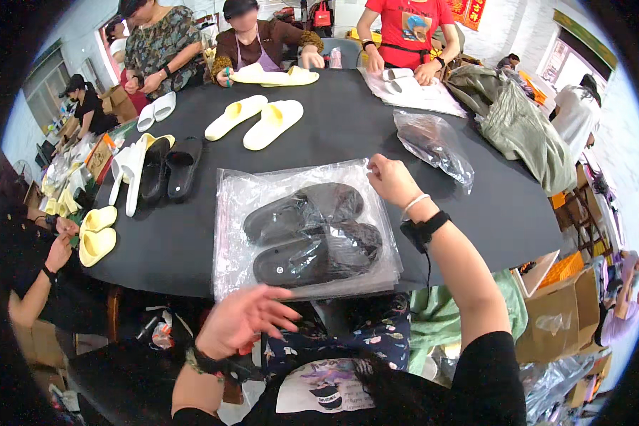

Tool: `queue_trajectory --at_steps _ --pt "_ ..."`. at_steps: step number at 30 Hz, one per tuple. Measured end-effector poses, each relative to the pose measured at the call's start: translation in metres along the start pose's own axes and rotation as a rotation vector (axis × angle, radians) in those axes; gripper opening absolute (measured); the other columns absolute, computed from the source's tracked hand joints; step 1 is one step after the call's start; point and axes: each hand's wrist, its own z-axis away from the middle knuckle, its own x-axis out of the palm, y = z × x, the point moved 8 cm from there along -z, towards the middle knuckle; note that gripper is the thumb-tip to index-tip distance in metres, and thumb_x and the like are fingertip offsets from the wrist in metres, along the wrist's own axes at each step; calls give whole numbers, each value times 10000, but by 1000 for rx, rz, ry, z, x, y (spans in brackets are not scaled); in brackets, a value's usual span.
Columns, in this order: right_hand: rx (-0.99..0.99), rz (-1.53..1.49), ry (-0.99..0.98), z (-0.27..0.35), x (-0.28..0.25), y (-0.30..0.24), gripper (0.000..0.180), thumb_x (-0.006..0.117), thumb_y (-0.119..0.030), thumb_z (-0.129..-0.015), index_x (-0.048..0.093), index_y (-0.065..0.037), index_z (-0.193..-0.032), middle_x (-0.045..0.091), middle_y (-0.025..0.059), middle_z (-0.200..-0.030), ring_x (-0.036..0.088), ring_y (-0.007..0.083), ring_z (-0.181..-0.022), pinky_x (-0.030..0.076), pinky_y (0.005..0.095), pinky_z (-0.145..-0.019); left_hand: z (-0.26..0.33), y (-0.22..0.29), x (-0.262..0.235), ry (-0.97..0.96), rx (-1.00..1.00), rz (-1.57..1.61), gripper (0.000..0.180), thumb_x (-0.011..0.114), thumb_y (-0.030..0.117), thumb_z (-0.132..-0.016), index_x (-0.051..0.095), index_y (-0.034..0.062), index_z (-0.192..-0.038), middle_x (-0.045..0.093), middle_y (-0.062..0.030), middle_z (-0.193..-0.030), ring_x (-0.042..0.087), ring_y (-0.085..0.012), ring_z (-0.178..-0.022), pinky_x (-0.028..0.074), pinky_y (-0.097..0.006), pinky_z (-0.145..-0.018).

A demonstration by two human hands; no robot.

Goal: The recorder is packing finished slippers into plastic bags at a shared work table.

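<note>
In front of me on the black table, a pair of black slide sandals (280, 264) lies side by side inside a clear plastic bag (228, 213). More clear bags seem to be stacked under it. My left hand (252, 319) hovers by the bag's near left edge, open, with fingers spread and nothing held. At the far right corner of the bag is my right hand (392, 181), its fingertips drawn together on the plastic. A watch-like black band with a cord sits on my right wrist.
Another bagged dark pair (433, 148) lies right of my right hand. Pale yellow slides (273, 124), white slides (131, 177) and black slides (183, 167) stand left and ahead. Co-workers' hands work around the black table (334, 135). Grey-green sheeting (518, 121) drapes over its right edge.
</note>
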Motion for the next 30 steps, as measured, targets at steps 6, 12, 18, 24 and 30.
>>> queue_trajectory --at_steps 6,12,18,24,30 --pt "158 -12 -116 9 29 49 360 657 -257 -876 619 58 -1048 705 257 -908 690 410 -889 542 455 -816 -21 138 -104 758 775 -603 342 606 325 -978 652 8 -1097 706 -107 -908 674 -187 -841 517 -267 -698" --pt "313 -66 -131 15 63 64 482 654 -255 -882 520 59 -1222 711 252 -923 721 357 -809 549 440 -801 -89 172 -186 1040 523 -1009 386 693 326 -919 654 -47 -1008 689 -163 -884 666 -285 -829 524 -368 -757" --pt "267 -62 -90 19 61 67 447 683 -137 -847 500 -13 -1235 699 252 -917 682 415 -926 537 452 -821 -121 162 -171 749 474 -613 320 679 298 -936 654 -12 -861 621 -57 -666 573 -123 -526 473 -289 -476" --pt "273 -202 60 30 38 65 420 667 -42 -834 499 -46 -1220 688 227 -876 670 431 -877 521 466 -799 -100 180 -187 815 601 -540 234 639 227 -959 644 4 -886 589 -52 -583 619 -155 -501 496 -330 -460" --pt "277 -23 -18 33 44 78 522 701 -156 -846 466 -4 -1287 652 288 -1044 630 460 -1013 511 468 -910 -125 153 -164 408 477 -39 418 618 358 -982 521 38 -1233 656 -149 -917 697 -260 -741 555 -346 -623"
